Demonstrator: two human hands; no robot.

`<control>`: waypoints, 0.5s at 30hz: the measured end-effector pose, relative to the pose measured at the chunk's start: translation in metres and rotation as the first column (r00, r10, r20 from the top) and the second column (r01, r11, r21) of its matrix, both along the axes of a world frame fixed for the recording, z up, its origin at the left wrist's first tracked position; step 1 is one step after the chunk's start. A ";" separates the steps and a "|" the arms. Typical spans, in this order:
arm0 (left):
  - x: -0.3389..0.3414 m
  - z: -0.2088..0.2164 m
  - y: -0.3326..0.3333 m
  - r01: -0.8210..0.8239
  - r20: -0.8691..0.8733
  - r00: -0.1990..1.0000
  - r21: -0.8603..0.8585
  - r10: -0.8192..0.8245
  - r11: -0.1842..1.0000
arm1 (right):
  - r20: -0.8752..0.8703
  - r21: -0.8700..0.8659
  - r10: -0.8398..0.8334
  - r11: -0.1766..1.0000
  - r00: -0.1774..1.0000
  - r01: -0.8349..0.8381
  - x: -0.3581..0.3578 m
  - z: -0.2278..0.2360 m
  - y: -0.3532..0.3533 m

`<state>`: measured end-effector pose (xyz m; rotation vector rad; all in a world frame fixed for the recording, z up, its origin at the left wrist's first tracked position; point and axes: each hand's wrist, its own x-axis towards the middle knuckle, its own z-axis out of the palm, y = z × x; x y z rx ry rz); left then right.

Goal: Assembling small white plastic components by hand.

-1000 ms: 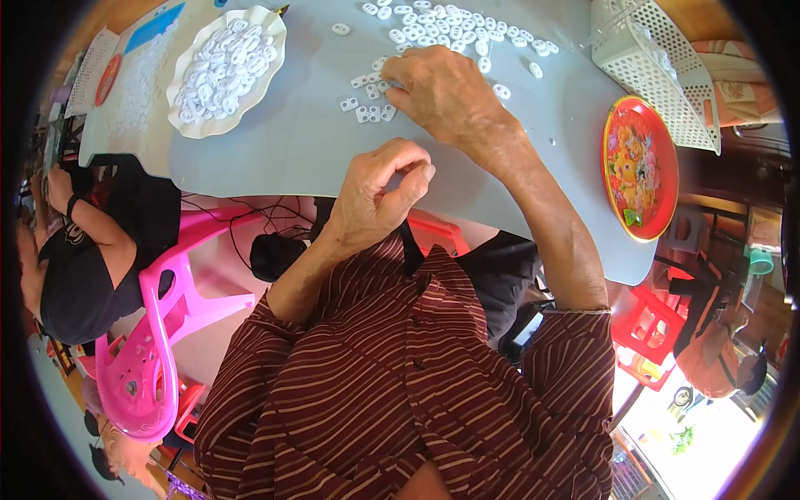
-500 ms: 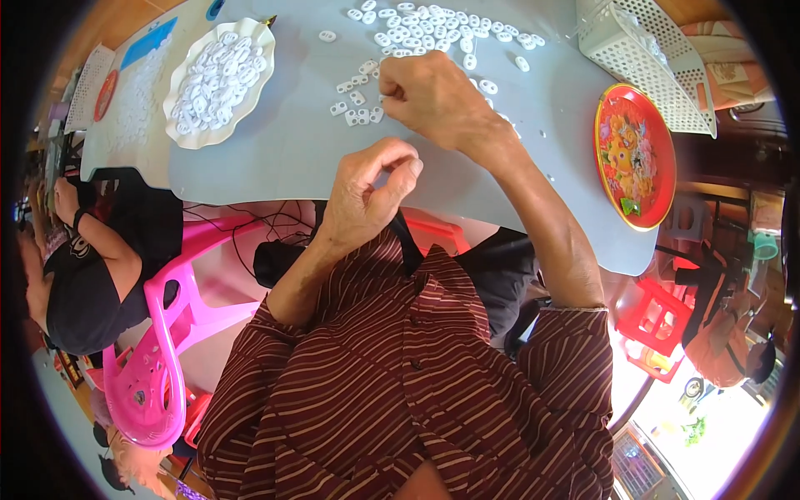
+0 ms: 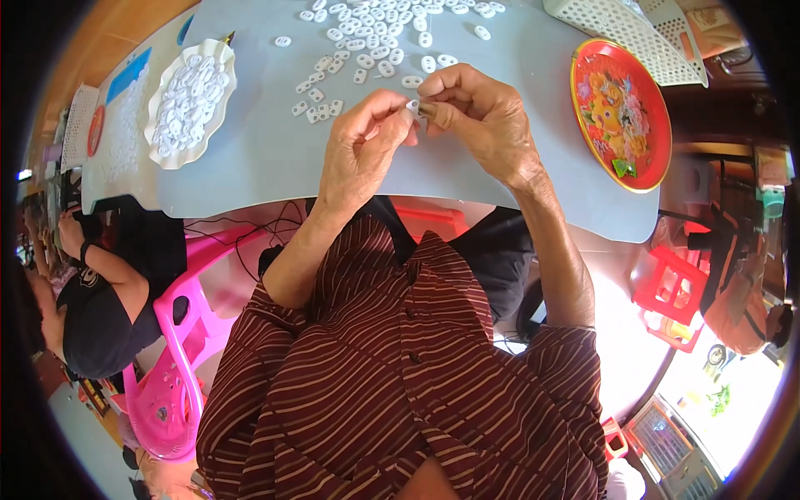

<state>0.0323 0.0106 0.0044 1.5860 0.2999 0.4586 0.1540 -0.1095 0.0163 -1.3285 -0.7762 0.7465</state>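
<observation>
Above the near part of the grey table, my two hands meet. My left hand [image 3: 360,154] is closed, its thumb and index finger pinching a small white plastic piece [image 3: 412,106]. From the other side my right hand [image 3: 492,125] has its thumb and fingers closed at the same piece; anything more inside its grip is hidden. Beyond my hands lie many loose white oval pieces with two holes [image 3: 386,31]. Left of them, nearer to me, sits a group of smaller squarish white pieces [image 3: 313,116].
A white scalloped dish [image 3: 152,133] heaped with white pieces stands at the left. On the right are a red round tray [image 3: 664,133] with a flowery pattern and a white perforated basket [image 3: 617,37]. A pink chair [image 3: 187,358] and a person [image 3: 108,300] are at my left.
My right hand has come back from the pieces on the table to meet my left hand, which has risen slightly. The white piece now shows between them. The view has shifted a little.
</observation>
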 end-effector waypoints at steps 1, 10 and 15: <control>0.001 -0.001 -0.001 0.010 0.008 1.000 0.026 -0.010 1.000 | -0.002 0.001 -0.008 1.000 1.000 0.008 0.001 -0.003 -0.003; 0.010 -0.003 -0.007 0.010 0.010 1.000 0.058 -0.010 0.998 | -0.059 -0.017 -0.036 0.999 0.998 0.035 -0.003 -0.014 -0.014; 0.011 0.000 -0.006 0.009 0.018 1.000 0.099 -0.011 0.995 | -0.024 0.036 -0.042 0.998 0.999 0.042 -0.004 -0.015 -0.014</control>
